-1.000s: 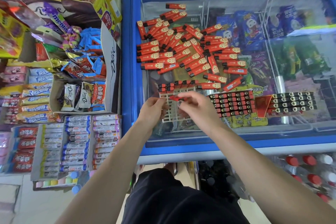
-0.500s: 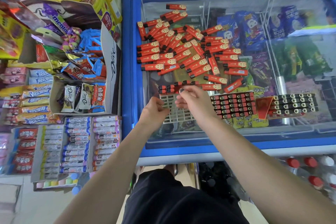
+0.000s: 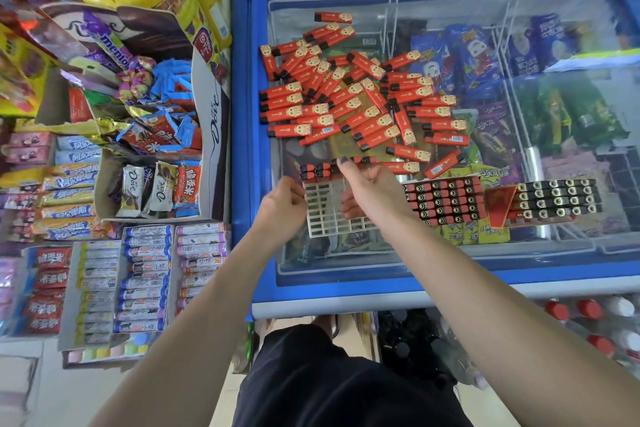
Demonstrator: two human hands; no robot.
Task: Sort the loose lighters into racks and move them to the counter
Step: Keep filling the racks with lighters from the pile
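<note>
Few slots filled: left hand (image 3: 282, 206) grips the rack (image 3: 323, 206), right hand (image 3: 372, 189) presses a lighter (image 3: 363, 160) in; next lighter comes from the pile (image 3: 349, 94).

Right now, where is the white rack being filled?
Head view, low centre: the white rack lies on the freezer lid, left of the full rack, near the lighter pile.

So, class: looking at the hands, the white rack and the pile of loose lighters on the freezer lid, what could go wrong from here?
1. The rack sits on smooth glass; only the left hand steadies its edge, so it could slide as the right hand works at the top row.
2. The loose lighters lie heaped and crossed; a nudge could scatter some off the lid.
3. Only the top row is filled, so lifting the rack now might tip it.
</note>
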